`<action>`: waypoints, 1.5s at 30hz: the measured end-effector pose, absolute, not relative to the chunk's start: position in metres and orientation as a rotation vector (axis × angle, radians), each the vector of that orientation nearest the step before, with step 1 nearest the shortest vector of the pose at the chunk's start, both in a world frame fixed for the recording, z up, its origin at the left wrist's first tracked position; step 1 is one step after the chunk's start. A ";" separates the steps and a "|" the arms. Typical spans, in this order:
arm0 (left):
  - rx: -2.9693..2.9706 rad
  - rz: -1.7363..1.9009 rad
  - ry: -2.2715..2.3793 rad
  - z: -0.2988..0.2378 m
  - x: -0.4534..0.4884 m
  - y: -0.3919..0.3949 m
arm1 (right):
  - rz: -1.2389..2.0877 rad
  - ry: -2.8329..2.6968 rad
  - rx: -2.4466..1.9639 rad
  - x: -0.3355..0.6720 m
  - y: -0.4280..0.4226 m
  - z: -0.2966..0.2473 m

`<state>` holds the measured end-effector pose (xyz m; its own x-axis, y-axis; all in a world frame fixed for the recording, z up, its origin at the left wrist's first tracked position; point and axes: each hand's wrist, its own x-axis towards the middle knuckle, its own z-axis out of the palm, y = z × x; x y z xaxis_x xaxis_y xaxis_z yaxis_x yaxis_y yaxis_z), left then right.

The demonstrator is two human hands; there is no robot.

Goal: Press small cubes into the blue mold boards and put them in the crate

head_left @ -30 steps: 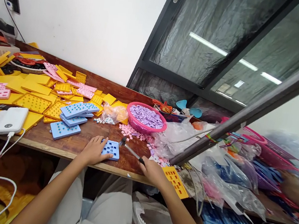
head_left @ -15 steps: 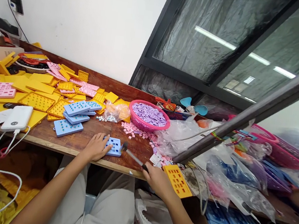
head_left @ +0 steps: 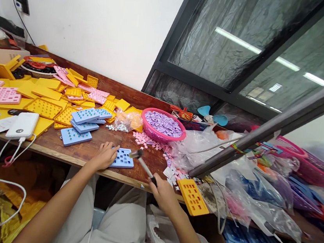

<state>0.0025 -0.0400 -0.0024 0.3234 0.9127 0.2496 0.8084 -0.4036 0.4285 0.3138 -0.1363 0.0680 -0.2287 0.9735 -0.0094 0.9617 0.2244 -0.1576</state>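
My left hand (head_left: 103, 156) rests on the wooden workbench (head_left: 80, 158), its fingertips at the left edge of a blue perforated plate (head_left: 122, 159) with small pieces set in some of its holes. My right hand (head_left: 163, 192) grips a small hammer (head_left: 144, 166) with a metal head and thin metal handle. The hammer's head hangs just off the plate's right edge, apart from it. A yellow perforated plate (head_left: 193, 197) lies at the bench's front edge, right of my right hand.
Stacked blue plates (head_left: 85, 116) and a white power bank (head_left: 22, 125) sit left of my hands, among piled yellow and pink plates. Further along are a pink basket (head_left: 161, 126) of lilac pieces, scattered pink pieces (head_left: 148, 140), plastic bags (head_left: 194, 149) and a slanted metal pole (head_left: 267, 130).
The hammer head has shifted slightly, staying near the blue plate's right edge. My left hand has drawn back to the plate's left edge. The co-worker's hand at the right has left view.
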 end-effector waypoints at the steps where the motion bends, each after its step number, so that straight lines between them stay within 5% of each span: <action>1: 2.363 0.679 1.565 -0.002 0.003 -0.040 | 0.173 -2.432 -1.922 0.311 -0.136 0.067; 38: 1.872 1.024 1.654 0.003 -0.008 -0.036 | 0.086 -2.613 -1.809 0.260 -0.114 0.071; 45: 1.705 1.390 1.804 0.017 -0.008 -0.058 | 0.100 -2.505 -1.753 0.270 -0.101 0.068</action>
